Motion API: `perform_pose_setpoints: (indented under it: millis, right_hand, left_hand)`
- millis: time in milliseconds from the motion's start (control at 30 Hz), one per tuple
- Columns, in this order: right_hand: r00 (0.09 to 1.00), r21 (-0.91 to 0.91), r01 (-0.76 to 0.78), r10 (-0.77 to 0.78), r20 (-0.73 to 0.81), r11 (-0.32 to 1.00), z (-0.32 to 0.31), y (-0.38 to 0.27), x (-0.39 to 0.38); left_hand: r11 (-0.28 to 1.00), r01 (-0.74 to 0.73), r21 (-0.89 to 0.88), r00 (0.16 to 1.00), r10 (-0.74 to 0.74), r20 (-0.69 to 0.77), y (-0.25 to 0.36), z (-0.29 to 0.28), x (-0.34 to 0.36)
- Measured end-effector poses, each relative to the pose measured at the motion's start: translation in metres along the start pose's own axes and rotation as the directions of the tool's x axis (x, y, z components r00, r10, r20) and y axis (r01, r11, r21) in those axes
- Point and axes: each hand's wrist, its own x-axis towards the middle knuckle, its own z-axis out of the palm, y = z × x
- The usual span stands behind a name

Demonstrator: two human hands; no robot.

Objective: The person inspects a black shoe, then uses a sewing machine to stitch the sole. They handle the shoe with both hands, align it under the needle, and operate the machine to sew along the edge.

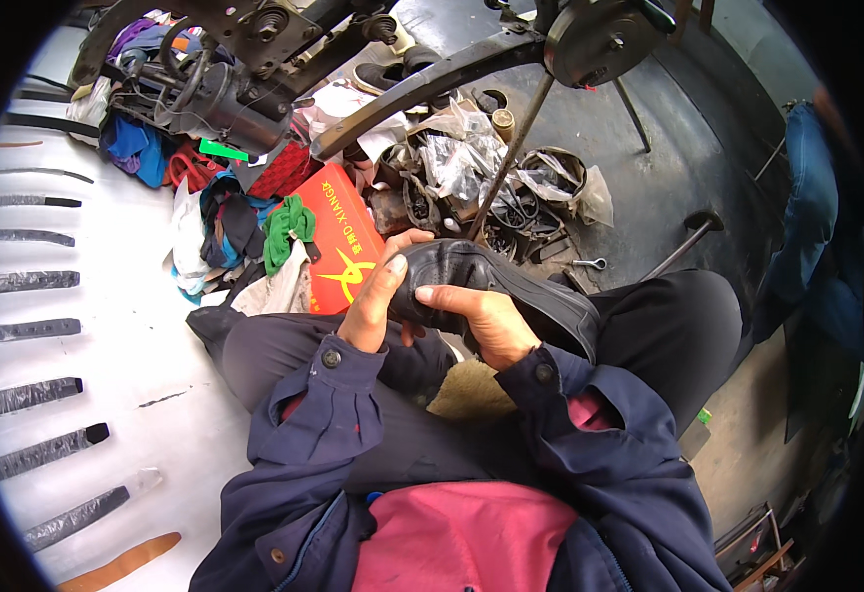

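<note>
Above my lap I hold a black leather shoe [535,291]. Its toe points left and its heel end rests near my right knee. My left hand [375,304] is closed around the toe, thumb up along its side and fingers partly hidden behind it. My right hand [491,321] grips the near side of the shoe, its thumb pressed on the upper close to the toe. The other fingers of this hand are mostly hidden beneath the shoe. Below the toe, a tan fuzzy piece [471,388] shows between my legs.
A red shoe box [338,232] and a green cloth [289,234] lie beyond my left hand. Plastic bags [461,153] and tools are heaped ahead. A metal machine [229,99] and a handwheel [600,44] overhang them. Wrapped straps [32,395] line the left; jeans-clad legs [809,197] stand right.
</note>
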Motion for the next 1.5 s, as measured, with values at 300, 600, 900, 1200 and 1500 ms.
perform_pose_setpoints:
  millis: [300,600,900,1200,1500]
  right_hand:
    - [0.992,-0.133,-0.114,0.107,-0.062,0.984,-0.006,0.005,0.002]
    - [0.986,-0.201,-0.142,0.122,-0.109,0.969,-0.009,0.008,0.003]
    - [0.984,-0.110,-0.163,0.153,-0.097,0.981,-0.003,-0.002,-0.003]
    - [0.970,-0.078,-0.215,0.204,-0.132,0.973,-0.008,0.006,-0.002]
    - [0.973,-0.140,-0.201,0.181,-0.143,0.969,-0.010,0.007,0.000]
  left_hand:
    - [0.994,0.029,-0.101,1.000,-0.028,0.014,-0.001,-0.001,-0.003]
    - [0.991,-0.058,-0.124,0.998,0.055,-0.029,-0.014,0.004,0.002]
    - [0.982,-0.049,-0.183,0.998,0.053,0.015,-0.013,0.004,0.000]
    - [0.984,-0.024,-0.175,0.998,0.034,0.054,-0.008,0.006,-0.001]
    - [0.982,-0.052,-0.184,0.998,0.058,0.024,-0.012,0.008,0.000]
